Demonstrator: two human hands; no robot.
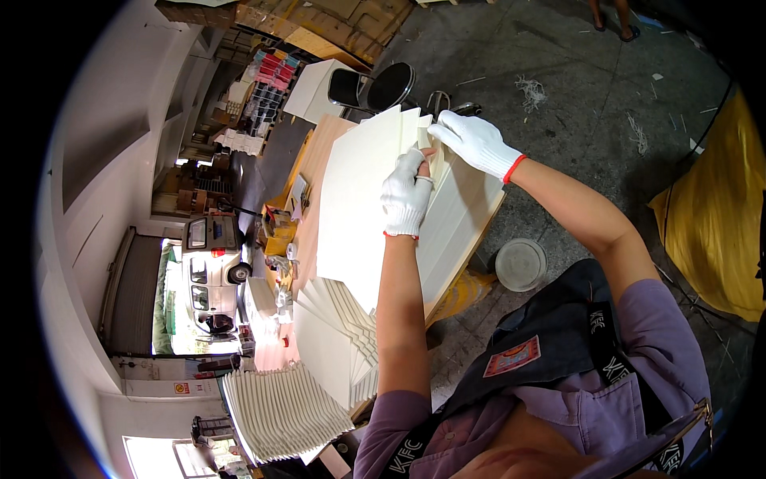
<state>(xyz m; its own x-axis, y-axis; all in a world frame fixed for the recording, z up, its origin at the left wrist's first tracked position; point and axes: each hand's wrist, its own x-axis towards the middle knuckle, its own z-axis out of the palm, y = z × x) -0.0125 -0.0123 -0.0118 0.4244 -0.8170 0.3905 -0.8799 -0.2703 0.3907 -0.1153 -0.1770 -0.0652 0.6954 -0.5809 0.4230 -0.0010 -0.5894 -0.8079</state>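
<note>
A stack of large cream sheets (359, 199), paper or thin board, lies on the wooden table before me. My left hand (407, 191), in a white knit glove with a red cuff and some fingertips bare, is curled over the right edge of the upper sheets and grips them. Beyond it, my right hand (476, 145), gloved the same way, reaches in from the right. Its fingers are stretched out against the far right corner, where several sheets fan apart. Nothing shows inside that hand. Under my left hand, the lower sheets (459, 215) stick out toward the table's right edge.
Fanned cream sheets (335, 335) and a thick, wavy stack (283, 411) stand nearer on the left. A white bucket (521, 265) is on the floor at right, with a yellow sack (710, 215) beyond. Black chairs (391, 86) stand past the table's far end.
</note>
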